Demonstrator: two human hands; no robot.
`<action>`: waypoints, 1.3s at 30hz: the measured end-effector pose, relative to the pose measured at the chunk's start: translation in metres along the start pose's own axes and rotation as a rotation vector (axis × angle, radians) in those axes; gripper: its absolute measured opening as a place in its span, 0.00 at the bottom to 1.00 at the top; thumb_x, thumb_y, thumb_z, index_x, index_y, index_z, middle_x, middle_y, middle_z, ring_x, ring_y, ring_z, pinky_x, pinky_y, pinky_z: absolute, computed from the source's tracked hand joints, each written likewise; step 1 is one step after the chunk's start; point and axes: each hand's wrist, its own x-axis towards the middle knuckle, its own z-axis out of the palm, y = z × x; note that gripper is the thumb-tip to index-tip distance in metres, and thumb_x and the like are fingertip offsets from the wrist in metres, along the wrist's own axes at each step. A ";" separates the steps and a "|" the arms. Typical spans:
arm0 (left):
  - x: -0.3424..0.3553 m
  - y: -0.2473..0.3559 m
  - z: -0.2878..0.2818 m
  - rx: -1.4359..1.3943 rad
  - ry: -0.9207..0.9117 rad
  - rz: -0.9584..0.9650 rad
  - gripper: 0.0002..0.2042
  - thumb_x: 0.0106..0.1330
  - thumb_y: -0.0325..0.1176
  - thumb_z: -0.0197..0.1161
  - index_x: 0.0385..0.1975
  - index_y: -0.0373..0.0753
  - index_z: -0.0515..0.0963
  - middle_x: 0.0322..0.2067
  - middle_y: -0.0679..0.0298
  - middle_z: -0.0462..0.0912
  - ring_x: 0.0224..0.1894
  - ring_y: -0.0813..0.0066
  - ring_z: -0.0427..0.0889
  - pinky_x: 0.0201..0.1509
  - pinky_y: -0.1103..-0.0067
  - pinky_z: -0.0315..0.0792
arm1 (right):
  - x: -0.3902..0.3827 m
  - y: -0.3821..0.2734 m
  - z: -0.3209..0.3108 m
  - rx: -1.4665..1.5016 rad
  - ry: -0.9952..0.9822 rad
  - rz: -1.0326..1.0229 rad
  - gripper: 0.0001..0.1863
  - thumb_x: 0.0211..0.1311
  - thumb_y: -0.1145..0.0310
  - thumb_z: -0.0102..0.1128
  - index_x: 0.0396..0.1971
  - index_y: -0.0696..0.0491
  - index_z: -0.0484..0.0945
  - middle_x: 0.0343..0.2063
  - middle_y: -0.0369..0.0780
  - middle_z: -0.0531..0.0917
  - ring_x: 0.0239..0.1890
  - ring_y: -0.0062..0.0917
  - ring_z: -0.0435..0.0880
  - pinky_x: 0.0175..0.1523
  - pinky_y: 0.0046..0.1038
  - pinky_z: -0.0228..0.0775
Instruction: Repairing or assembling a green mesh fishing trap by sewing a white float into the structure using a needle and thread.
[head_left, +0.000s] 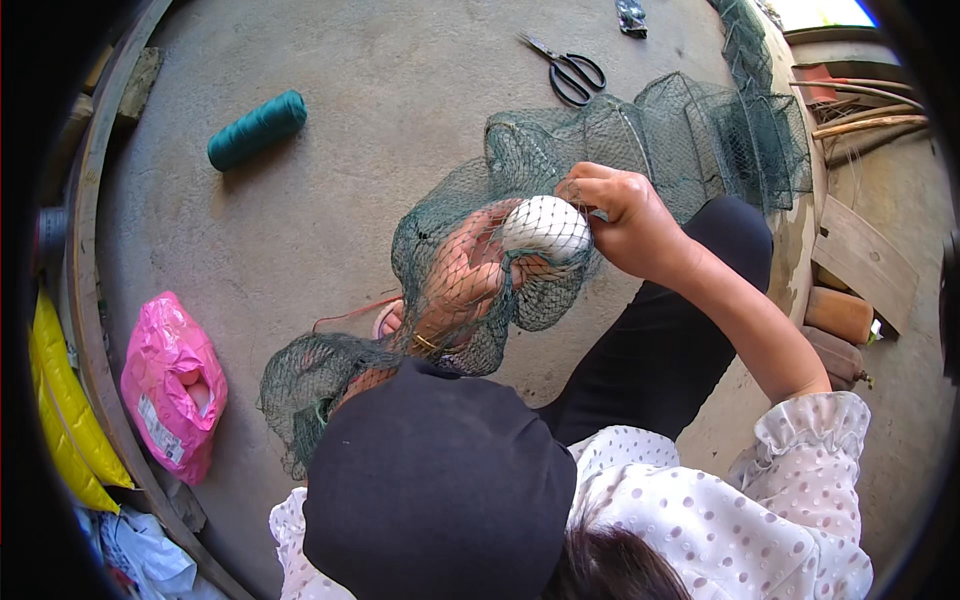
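A long dark green mesh net trap (690, 150), with hoops in its far part, stretches from the far right down across my lap. My left hand (455, 285) is inside the mesh, its fingers curled round a smooth, rounded white object (545, 225). Mesh lies over this object, whose kind I cannot make out. At its right edge my right hand (630, 210) is closed, thumb and fingertips pinching the netting from outside. A rounded black shape (440, 490), seemingly my bent knee, hides part of my left forearm.
A teal thread spool (258, 130) lies at the far left, and black-handled scissors (573, 78) lie beyond the net. Left are a pink plastic bag (172, 400) and a yellow package (65, 400) beyond a curved edge. Thin sticks (870, 125) and a board (868, 260) lie right.
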 end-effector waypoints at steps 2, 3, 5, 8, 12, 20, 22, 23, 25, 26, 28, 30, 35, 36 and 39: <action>0.002 0.004 0.001 0.000 -0.001 0.022 0.43 0.48 0.39 0.75 0.62 0.29 0.59 0.57 0.54 0.69 0.62 0.65 0.68 0.67 0.69 0.62 | -0.001 0.001 -0.003 0.078 -0.011 0.047 0.13 0.44 0.89 0.55 0.31 0.61 0.79 0.32 0.43 0.80 0.33 0.32 0.82 0.39 0.27 0.72; 0.005 0.003 0.002 -0.001 -0.003 0.044 0.43 0.48 0.38 0.75 0.62 0.29 0.59 0.56 0.55 0.70 0.61 0.65 0.68 0.66 0.69 0.62 | -0.002 0.001 -0.010 0.086 -0.081 0.090 0.15 0.45 0.89 0.54 0.35 0.61 0.78 0.35 0.42 0.81 0.37 0.29 0.82 0.42 0.26 0.72; 0.003 0.005 0.000 0.006 0.021 0.068 0.43 0.47 0.40 0.75 0.62 0.29 0.59 0.55 0.54 0.70 0.61 0.65 0.68 0.66 0.69 0.63 | 0.001 -0.003 -0.008 0.111 -0.157 0.114 0.18 0.45 0.89 0.54 0.40 0.61 0.77 0.38 0.41 0.81 0.40 0.25 0.82 0.45 0.25 0.73; 0.005 0.012 0.010 0.130 0.096 0.044 0.45 0.46 0.46 0.75 0.61 0.29 0.60 0.54 0.52 0.71 0.61 0.64 0.69 0.65 0.70 0.64 | -0.003 -0.004 -0.004 0.641 -0.084 0.237 0.29 0.47 0.89 0.52 0.54 0.60 0.68 0.42 0.41 0.80 0.47 0.23 0.80 0.53 0.25 0.71; 0.010 0.019 0.009 0.364 0.103 -0.065 0.50 0.43 0.56 0.74 0.61 0.29 0.58 0.54 0.51 0.70 0.60 0.62 0.70 0.63 0.70 0.66 | -0.003 -0.014 -0.011 0.777 -0.122 0.370 0.43 0.42 0.90 0.48 0.65 0.57 0.54 0.45 0.43 0.78 0.51 0.25 0.77 0.59 0.28 0.68; 0.009 0.003 0.010 0.138 0.126 0.075 0.50 0.46 0.53 0.74 0.62 0.29 0.55 0.54 0.47 0.69 0.58 0.60 0.71 0.60 0.69 0.70 | -0.006 -0.027 -0.002 0.456 -0.013 0.213 0.48 0.35 0.87 0.44 0.68 0.56 0.54 0.56 0.47 0.71 0.60 0.33 0.71 0.67 0.31 0.59; 0.012 0.002 0.006 0.145 0.119 0.142 0.47 0.49 0.52 0.72 0.63 0.30 0.55 0.55 0.46 0.69 0.58 0.57 0.71 0.57 0.69 0.73 | -0.006 -0.026 0.000 0.220 0.009 0.190 0.48 0.35 0.87 0.44 0.68 0.57 0.54 0.58 0.48 0.70 0.61 0.35 0.70 0.68 0.32 0.58; 0.013 -0.001 0.004 0.131 0.118 0.136 0.47 0.49 0.52 0.72 0.63 0.30 0.55 0.55 0.46 0.69 0.58 0.57 0.71 0.57 0.69 0.73 | -0.006 -0.024 0.002 -0.014 0.030 0.168 0.48 0.35 0.87 0.44 0.67 0.57 0.54 0.59 0.48 0.69 0.63 0.37 0.69 0.68 0.32 0.58; 0.013 -0.005 0.004 0.108 0.115 0.134 0.47 0.49 0.51 0.72 0.63 0.31 0.55 0.55 0.45 0.69 0.58 0.56 0.72 0.57 0.69 0.73 | -0.005 -0.022 0.003 0.017 0.051 0.181 0.47 0.34 0.87 0.44 0.67 0.57 0.56 0.60 0.50 0.69 0.64 0.38 0.68 0.68 0.34 0.58; 0.013 -0.005 0.004 0.099 0.112 0.136 0.47 0.49 0.51 0.72 0.63 0.31 0.55 0.55 0.45 0.68 0.58 0.56 0.72 0.57 0.69 0.73 | -0.005 -0.022 0.004 0.038 0.069 0.175 0.47 0.35 0.87 0.44 0.67 0.57 0.56 0.60 0.50 0.69 0.63 0.38 0.69 0.68 0.34 0.58; 0.012 -0.005 0.004 0.078 0.106 0.138 0.47 0.50 0.51 0.72 0.63 0.31 0.55 0.55 0.45 0.68 0.57 0.56 0.72 0.57 0.69 0.73 | -0.005 -0.024 0.003 0.058 0.087 0.168 0.46 0.35 0.87 0.44 0.66 0.57 0.56 0.60 0.49 0.69 0.63 0.39 0.69 0.68 0.34 0.58; 0.010 -0.006 0.003 0.054 0.099 0.138 0.46 0.50 0.51 0.72 0.63 0.31 0.55 0.55 0.45 0.68 0.57 0.56 0.72 0.57 0.69 0.73 | -0.007 -0.030 0.001 0.044 0.116 0.115 0.45 0.37 0.86 0.44 0.66 0.57 0.57 0.59 0.50 0.70 0.63 0.40 0.70 0.67 0.34 0.59; 0.007 -0.006 0.000 0.007 0.101 0.135 0.46 0.50 0.50 0.71 0.64 0.32 0.55 0.56 0.44 0.67 0.57 0.55 0.72 0.57 0.68 0.73 | -0.017 -0.055 -0.015 -0.324 0.278 -0.062 0.35 0.39 0.84 0.54 0.56 0.57 0.68 0.48 0.47 0.75 0.46 0.38 0.77 0.55 0.34 0.64; 0.006 -0.006 -0.001 -0.002 0.103 0.135 0.46 0.50 0.50 0.71 0.64 0.32 0.55 0.56 0.44 0.67 0.57 0.55 0.72 0.57 0.68 0.73 | -0.019 -0.061 -0.019 -0.382 0.396 -0.117 0.29 0.40 0.82 0.57 0.50 0.56 0.74 0.42 0.44 0.77 0.37 0.35 0.78 0.46 0.33 0.66; 0.007 -0.009 -0.001 -0.038 0.080 0.120 0.45 0.51 0.50 0.71 0.64 0.33 0.55 0.56 0.44 0.67 0.57 0.55 0.72 0.57 0.68 0.73 | -0.016 -0.074 -0.016 -0.449 0.350 -0.360 0.15 0.40 0.78 0.62 0.33 0.53 0.78 0.33 0.37 0.76 0.31 0.26 0.75 0.38 0.27 0.59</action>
